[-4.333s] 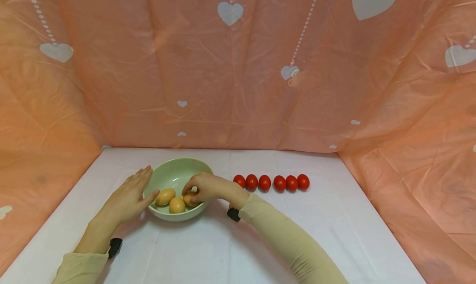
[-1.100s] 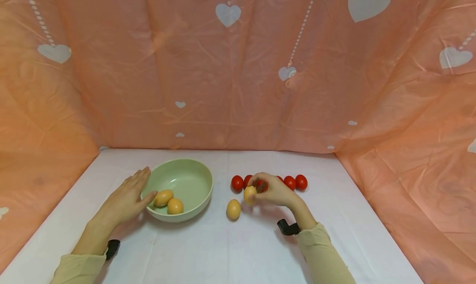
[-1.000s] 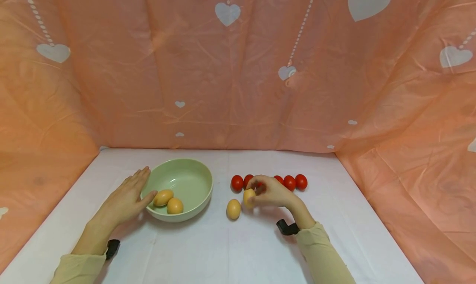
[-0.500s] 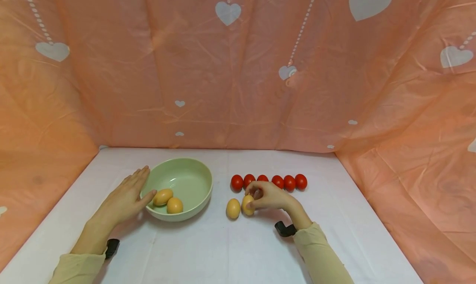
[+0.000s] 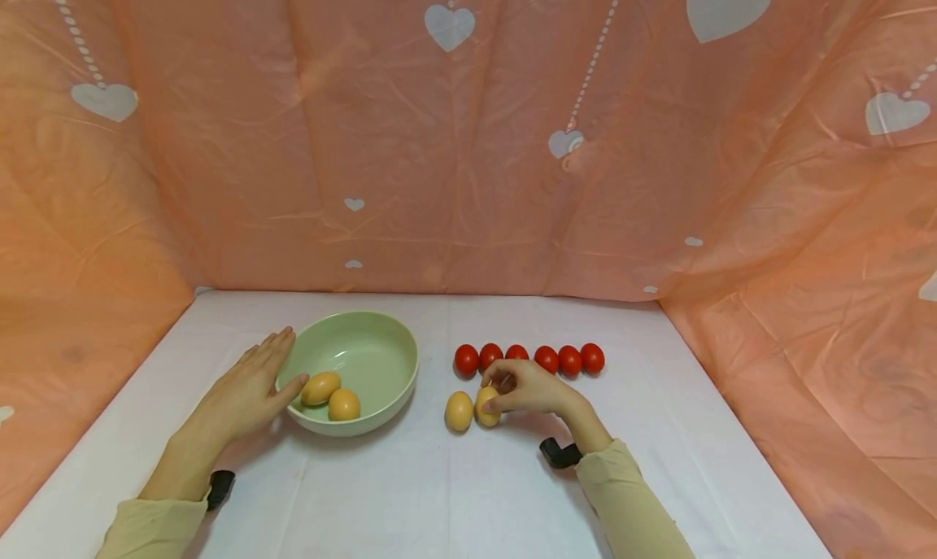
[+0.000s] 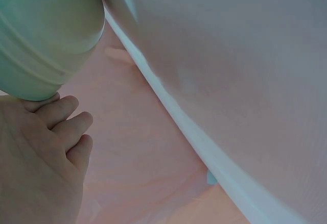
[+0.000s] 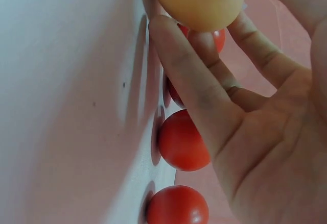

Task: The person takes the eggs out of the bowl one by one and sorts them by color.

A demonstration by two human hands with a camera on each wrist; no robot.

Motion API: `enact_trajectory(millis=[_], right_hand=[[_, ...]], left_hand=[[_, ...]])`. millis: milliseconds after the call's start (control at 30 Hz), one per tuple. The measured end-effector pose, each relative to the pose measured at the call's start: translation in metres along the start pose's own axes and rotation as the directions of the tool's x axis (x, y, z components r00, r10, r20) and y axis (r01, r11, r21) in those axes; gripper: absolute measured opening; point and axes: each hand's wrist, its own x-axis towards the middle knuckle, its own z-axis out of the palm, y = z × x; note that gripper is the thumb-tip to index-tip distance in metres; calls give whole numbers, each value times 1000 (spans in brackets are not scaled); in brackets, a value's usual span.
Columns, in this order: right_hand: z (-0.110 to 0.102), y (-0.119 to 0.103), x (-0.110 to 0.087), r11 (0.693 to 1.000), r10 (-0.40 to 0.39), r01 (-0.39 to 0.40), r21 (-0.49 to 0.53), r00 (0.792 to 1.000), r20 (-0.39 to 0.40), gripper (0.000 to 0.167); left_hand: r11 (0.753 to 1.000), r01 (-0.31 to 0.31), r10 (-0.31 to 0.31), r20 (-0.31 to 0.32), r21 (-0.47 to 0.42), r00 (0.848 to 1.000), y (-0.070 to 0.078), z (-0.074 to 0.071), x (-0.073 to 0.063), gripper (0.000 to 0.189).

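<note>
My right hand (image 5: 530,386) pinches a smooth yellow egg-shaped fruit (image 5: 486,407) between thumb and fingers, low over the table. In the right wrist view, fingertips meet the side of this yellow fruit (image 7: 202,2). A second yellow fruit (image 5: 459,411) stands just to its left. My left hand (image 5: 245,392) rests with straight fingers against the left side of a light green bowl (image 5: 373,355), thumb over the rim. Inside lie two more yellow fruits (image 5: 344,405). In the left wrist view, fingers touch the bowl's outer wall (image 6: 51,40).
Several small red tomato-like balls (image 5: 568,360) form a row behind the right hand. A white cloth (image 5: 381,494) covers the table. Orange sheeting with pale hearts (image 5: 468,176) hangs at the back and both sides.
My right hand took a yellow fruit from the bowl to the right, then lowered it beside the standing one, in front of the red row. The left hand stays at the bowl.
</note>
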Motion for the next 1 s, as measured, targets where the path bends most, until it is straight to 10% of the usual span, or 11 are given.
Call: enact_trajectory(millis=[1000], right_hand=[[0, 4, 1, 1000, 21, -21, -9, 1000, 6, 30]], left_hand=[[1000, -5, 5, -10, 2, 1000, -1, 1, 1, 80]])
